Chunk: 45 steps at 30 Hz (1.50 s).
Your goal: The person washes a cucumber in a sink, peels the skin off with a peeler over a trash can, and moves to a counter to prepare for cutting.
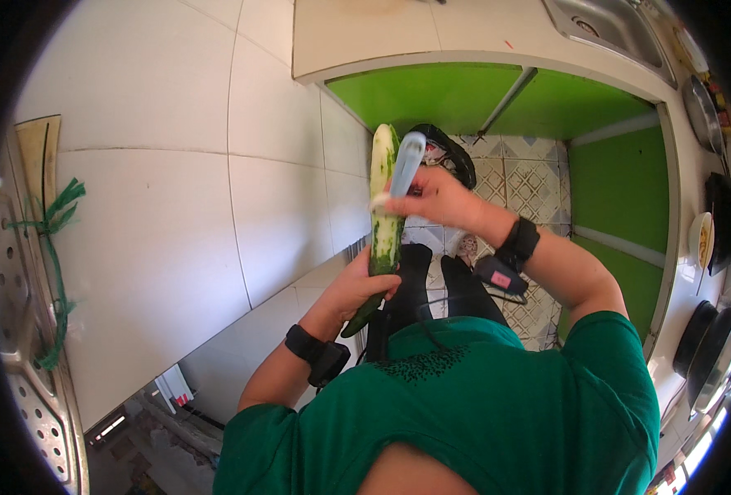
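A long green cucumber (pixel 385 241) stands nearly upright in the picture, its upper part pale where the skin is off and its lower end dark green. My left hand (pixel 359 284) is closed around its lower part. Above it, my right hand (pixel 434 197) grips a vegetable peeler (pixel 407 162) with a light blue handle. The peeler's head lies against the cucumber about midway up, and is blurred. Both wrists carry black bands with small devices.
Beyond the hands, a black bag-lined bin (pixel 449 151) sits on the patterned floor tiles beside green cabinet panels (pixel 427 93). A countertop (pixel 365 31) with a steel sink (pixel 612 31) runs along the top. Pans (pixel 705 117) and a bowl (pixel 702 238) stand at right. White wall tiles (pixel 149 216) are at left.
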Each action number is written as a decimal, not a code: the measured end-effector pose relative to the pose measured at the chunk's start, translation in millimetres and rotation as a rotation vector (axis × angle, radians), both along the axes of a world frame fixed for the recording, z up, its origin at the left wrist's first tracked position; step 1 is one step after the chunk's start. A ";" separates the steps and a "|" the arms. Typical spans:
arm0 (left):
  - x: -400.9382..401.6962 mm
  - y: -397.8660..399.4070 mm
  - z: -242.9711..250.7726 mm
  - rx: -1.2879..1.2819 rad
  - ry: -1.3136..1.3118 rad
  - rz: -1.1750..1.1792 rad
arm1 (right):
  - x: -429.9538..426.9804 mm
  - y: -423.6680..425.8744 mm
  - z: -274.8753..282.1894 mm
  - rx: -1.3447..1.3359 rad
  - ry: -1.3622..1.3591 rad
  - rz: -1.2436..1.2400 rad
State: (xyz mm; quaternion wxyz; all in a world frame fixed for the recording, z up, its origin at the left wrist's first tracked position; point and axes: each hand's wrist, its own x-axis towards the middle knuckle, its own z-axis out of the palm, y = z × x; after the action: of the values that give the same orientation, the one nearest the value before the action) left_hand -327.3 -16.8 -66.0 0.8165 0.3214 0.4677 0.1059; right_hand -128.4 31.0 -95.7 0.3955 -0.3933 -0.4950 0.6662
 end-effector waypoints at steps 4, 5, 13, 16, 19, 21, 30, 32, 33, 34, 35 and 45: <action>1.2 1.2 -1.7 0.051 0.034 -0.032 | -2.2 -11.7 -5.7 -0.060 0.023 0.033; 2.4 2.6 0.6 0.051 0.036 -0.035 | -0.4 -10.5 -9.0 -0.060 0.025 0.029; 2.9 1.9 -18.4 0.548 0.267 -0.218 | 10.8 -3.7 -45.8 -0.635 0.424 -0.345; -1.3 2.5 -24.8 0.665 0.356 -0.302 | 6.3 -6.9 -55.0 -0.603 0.489 -0.261; 0.3 7.4 -15.8 0.445 0.345 -0.285 | 14.0 -3.5 -62.1 -0.616 0.598 -0.228; -0.2 4.5 -14.2 0.418 0.324 -0.244 | 15.0 -6.2 -62.5 -0.603 0.616 -0.273; -3.7 2.9 -16.4 0.247 0.181 -0.122 | 21.3 -8.1 -71.9 -0.689 0.708 -0.327; -4.3 2.3 -19.3 0.240 0.185 -0.092 | 20.2 -6.1 -73.1 -0.663 0.674 -0.421; -5.0 2.5 -20.6 0.253 0.195 -0.126 | 20.5 -5.1 -75.0 -0.663 0.674 -0.423; -4.8 3.1 -20.4 0.267 0.204 -0.161 | 21.1 -3.9 -76.8 -0.656 0.715 -0.369; -3.3 4.0 -18.9 0.267 0.203 -0.163 | 21.7 -3.5 -78.4 -0.649 0.756 -0.315; -9.8 4.8 -29.7 0.472 0.344 -0.222 | 33.6 -4.6 -59.8 -0.660 0.500 -0.226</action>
State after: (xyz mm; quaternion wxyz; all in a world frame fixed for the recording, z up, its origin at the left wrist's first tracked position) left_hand -337.1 -12.0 -95.7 0.6350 0.5644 0.5233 0.0657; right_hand -94.9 26.3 -155.5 0.4265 -0.3770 -0.0980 0.8163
